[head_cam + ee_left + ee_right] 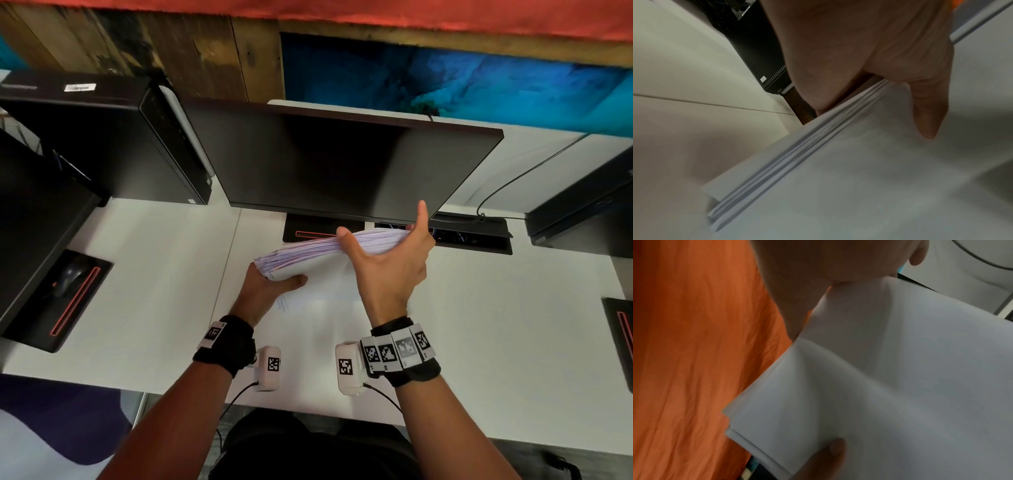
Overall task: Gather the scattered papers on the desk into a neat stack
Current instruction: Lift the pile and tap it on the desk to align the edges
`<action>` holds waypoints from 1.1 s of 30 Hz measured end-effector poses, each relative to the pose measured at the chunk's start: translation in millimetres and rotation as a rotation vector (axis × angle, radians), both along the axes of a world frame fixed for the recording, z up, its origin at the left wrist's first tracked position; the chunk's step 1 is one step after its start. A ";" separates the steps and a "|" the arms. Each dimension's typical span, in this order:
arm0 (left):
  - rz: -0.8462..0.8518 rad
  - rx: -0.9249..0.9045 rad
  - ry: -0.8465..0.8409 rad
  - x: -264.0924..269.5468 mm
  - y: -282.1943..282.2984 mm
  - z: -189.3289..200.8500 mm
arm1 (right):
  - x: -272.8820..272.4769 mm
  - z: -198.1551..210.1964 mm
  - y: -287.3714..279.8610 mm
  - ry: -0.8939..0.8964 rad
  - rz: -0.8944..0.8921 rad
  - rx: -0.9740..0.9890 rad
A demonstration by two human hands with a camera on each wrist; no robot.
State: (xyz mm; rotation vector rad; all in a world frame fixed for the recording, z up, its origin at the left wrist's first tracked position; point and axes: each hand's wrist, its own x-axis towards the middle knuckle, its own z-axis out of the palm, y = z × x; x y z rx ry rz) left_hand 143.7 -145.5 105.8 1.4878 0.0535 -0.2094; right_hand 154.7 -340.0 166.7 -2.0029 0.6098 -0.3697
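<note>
A thick stack of white papers (308, 250) is held above the white desk (496, 325), in front of the monitor, with its fanned edges facing up. My left hand (267, 287) grips its lower left corner, thumb lying across the near face. My right hand (387, 253) clasps the upper right end, thumb on the near side and one finger pointing up. In the left wrist view the thumb (927, 105) presses the stack (838, 162). The right wrist view shows the sheets (879, 369) bending under my palm (807, 264). A blurred pale sheet with faint print (284, 305) shows below my left hand.
A dark monitor (342, 161) stands right behind the stack, its base (308, 233) beneath. A black computer tower (102, 137) and a mouse (68, 274) on a black pad are at the left. A cable box (472, 233) and another tower (589, 212) are at the right.
</note>
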 end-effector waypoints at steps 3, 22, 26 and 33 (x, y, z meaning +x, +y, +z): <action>0.014 0.012 -0.011 -0.1 0.1 -0.7 | 1.0 1.4 1.8 0.002 0.016 -0.074; 0.053 0.045 0.036 0.1 -2.0 5.2 | -3.7 8.6 45.2 0.002 0.301 -0.617; 0.059 0.099 0.027 2.6 0.5 5.9 | -5.3 -1.2 -0.4 -0.383 0.175 -0.119; 0.095 0.084 0.013 9.2 3.5 -0.5 | 20.8 -65.5 -83.7 0.003 0.497 0.415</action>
